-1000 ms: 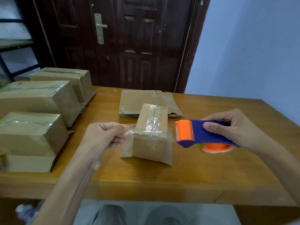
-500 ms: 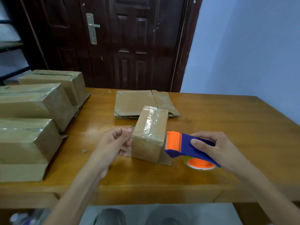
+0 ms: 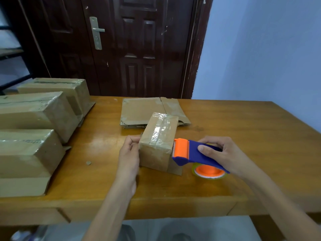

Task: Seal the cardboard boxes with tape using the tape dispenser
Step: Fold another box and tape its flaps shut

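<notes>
1. At the table's near middle, the left hand [image 3: 129,153] lay against the 9 o'clock side of the small cardboard box [image 3: 159,141], fingers curled with their tips pinched at its upper near corner.
2. At 3 o'clock of that box, the right hand [image 3: 224,153] gripped the blue handle of the tape dispenser [image 3: 196,153], thumb on top and fingers wrapped behind. Its orange head touched the box's upper right edge, and the tape roll [image 3: 209,172] hung under the handle, just above the wood.
3. Clear tape already ran along the box's top seam and down its near face. A loose flap stuck out at its base toward 4 o'clock.
4. Bare table [image 3: 243,127] stretched from the dispenser out to 3 o'clock and back to the far edge.
5. At 12 o'clock, just behind the box, lay flattened cardboard [image 3: 139,110].
6. From 9 to 11 o'clock, three larger taped boxes [image 3: 34,112] sat closed in a row, contents hidden.
7. Beyond the far edge stood a dark door [image 3: 139,49].
</notes>
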